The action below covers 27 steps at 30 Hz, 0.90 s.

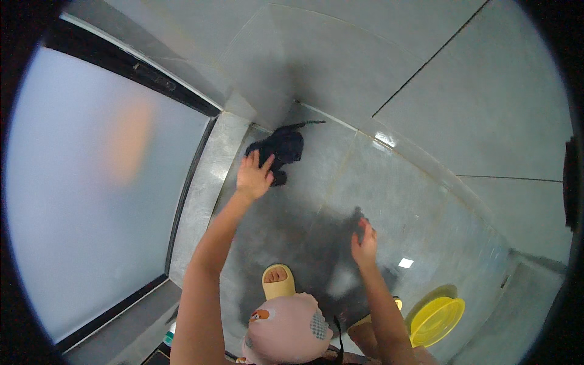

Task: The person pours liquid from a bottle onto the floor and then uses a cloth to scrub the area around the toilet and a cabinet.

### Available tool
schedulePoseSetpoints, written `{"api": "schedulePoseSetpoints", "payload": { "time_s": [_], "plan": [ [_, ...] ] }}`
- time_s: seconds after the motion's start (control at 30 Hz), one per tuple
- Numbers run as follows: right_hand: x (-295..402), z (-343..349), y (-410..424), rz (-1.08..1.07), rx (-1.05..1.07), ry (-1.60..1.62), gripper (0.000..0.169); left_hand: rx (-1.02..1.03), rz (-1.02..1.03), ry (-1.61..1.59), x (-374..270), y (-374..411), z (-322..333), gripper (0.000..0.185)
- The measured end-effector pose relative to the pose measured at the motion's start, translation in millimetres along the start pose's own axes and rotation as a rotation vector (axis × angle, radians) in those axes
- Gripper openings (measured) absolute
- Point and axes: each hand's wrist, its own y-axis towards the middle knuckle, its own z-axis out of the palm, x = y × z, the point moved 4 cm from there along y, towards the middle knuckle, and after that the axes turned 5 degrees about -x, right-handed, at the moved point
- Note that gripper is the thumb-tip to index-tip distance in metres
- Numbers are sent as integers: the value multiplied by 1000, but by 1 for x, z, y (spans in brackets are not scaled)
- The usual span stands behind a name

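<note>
My left hand (256, 175) reaches out with its fingers spread over the near left edge of a dark, bunched cloth (285, 146). The cloth lies on the wet grey tiled floor (328, 178), in the corner by the door sill, with a thin strap-like end trailing to the right. Whether the fingertips press on it or only hover, I cannot tell. Lower right, my right hand (365, 239) is held over the floor, its fingers apart and slightly bent, holding nothing.
A yellow plastic basin (437, 321) is at the lower right. A frosted glass door (105, 191) and its raised stone sill (205, 182) are on the left; tiled walls (502, 114) rise beyond. A yellow slipper (279, 287) is on my foot. A small white square (405, 263) shows on the floor.
</note>
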Motion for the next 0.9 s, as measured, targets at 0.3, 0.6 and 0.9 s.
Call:
{"api": "schedulePoseSetpoints", "payload": {
  "time_s": [0.3,0.6,0.9],
  "plan": [
    [11,4,-1,-31,13,-35,45,-247,327,-417,-158,-38,-6,47],
    [-3,-5,-3,-1,-13,-118,48,-8,105,-138,-48,-44,-21,61],
    [7,-14,-8,-65,-204,-116,45,113,455,-345,-161,-62,-17,64]
  ]
}}
